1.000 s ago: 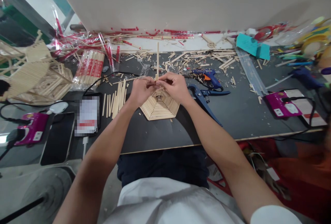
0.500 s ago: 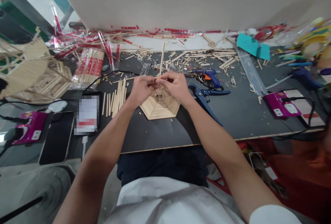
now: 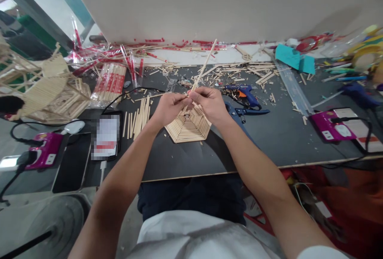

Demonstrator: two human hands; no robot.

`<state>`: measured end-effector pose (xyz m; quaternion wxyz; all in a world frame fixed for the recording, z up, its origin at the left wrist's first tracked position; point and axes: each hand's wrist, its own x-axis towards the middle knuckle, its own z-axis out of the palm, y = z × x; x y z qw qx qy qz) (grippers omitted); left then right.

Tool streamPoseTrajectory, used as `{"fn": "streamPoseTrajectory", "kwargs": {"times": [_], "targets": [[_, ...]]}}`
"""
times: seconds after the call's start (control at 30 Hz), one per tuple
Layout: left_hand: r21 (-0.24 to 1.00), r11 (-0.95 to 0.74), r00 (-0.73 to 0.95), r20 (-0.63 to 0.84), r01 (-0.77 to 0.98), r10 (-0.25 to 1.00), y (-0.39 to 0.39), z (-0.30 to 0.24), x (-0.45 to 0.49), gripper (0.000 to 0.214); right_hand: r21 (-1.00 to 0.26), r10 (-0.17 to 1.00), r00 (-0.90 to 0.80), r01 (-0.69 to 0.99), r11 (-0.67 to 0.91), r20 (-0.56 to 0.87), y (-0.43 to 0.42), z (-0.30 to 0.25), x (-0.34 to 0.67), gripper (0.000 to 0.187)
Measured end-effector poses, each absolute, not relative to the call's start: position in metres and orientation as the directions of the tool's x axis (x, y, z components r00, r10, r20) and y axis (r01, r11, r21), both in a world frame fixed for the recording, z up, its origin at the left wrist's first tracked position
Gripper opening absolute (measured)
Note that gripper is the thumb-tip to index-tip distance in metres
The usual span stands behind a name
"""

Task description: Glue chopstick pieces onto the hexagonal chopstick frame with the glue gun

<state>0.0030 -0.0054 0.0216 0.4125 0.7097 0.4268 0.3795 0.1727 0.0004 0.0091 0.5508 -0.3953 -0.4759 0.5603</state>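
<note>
Right, pinched a slender stick [image 3: 204, 65] low down in the right hand [image 3: 212, 105], thumb and fingers closed on it, free end leaning up and away to the right. Had the left hand [image 3: 173, 109] in against the same lower end, fingertips bunched together; could not tell, with everything so small and overlapped there, whether gripping too. Likely held low for fine control, both hands meeting over a many-sided stick panel [image 3: 188, 133]. Saw that panel lying flat on the dark table [image 3: 185, 163], far side covered by the hands. Spotted loose sticks [image 3: 140, 117] to its left, lined up roughly parallel, presumably so placed for easy reach. Noted a blue glue gun [image 3: 249, 94] beyond the right hand and blue cutters [image 3: 239, 112] nearer in, apparently parked handy. Then, further left, found a clear bag [image 3: 103, 101], packed with red-marked sticks [image 3: 110, 79] side by side, probably bundled against scattering. Glimpsed clear wrappers [image 3: 131, 61] with red bands, strewn behind that bag.
</note>
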Motion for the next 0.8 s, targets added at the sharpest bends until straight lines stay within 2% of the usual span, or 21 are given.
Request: {"fn": "streamPoseTrajectory", "kwargs": {"times": [0.17, 0.37, 0.53, 0.8], "targets": [[0.996, 0.040, 0.435, -0.070, 0.076, 0.898, -0.012, 0.024, 0.007, 0.032, -0.920, 0.979, -0.162, -0.352, -0.175, -0.124, -0.004, 0.010, 0.172, 0.039], [0.957, 0.287, 0.436, -0.242, -0.039, 0.867, -0.017, 0.026, 0.015, 0.020, -0.911, 0.965, -0.174, -0.330, -0.246, -0.197, -0.004, 0.008, 0.174, 0.040], [0.935, 0.349, 0.407, -0.294, -0.064, 0.865, -0.018, 0.024, 0.017, 0.015, -0.909, 0.959, -0.169, -0.316, -0.270, -0.226, -0.005, 0.004, 0.173, 0.046], [0.922, 0.377, 0.427, -0.307, -0.088, 0.851, -0.019, 0.021, 0.019, 0.015, -0.935, 0.964, -0.157, -0.250, -0.251, -0.217, -0.008, 0.004, 0.174, 0.044]]}}
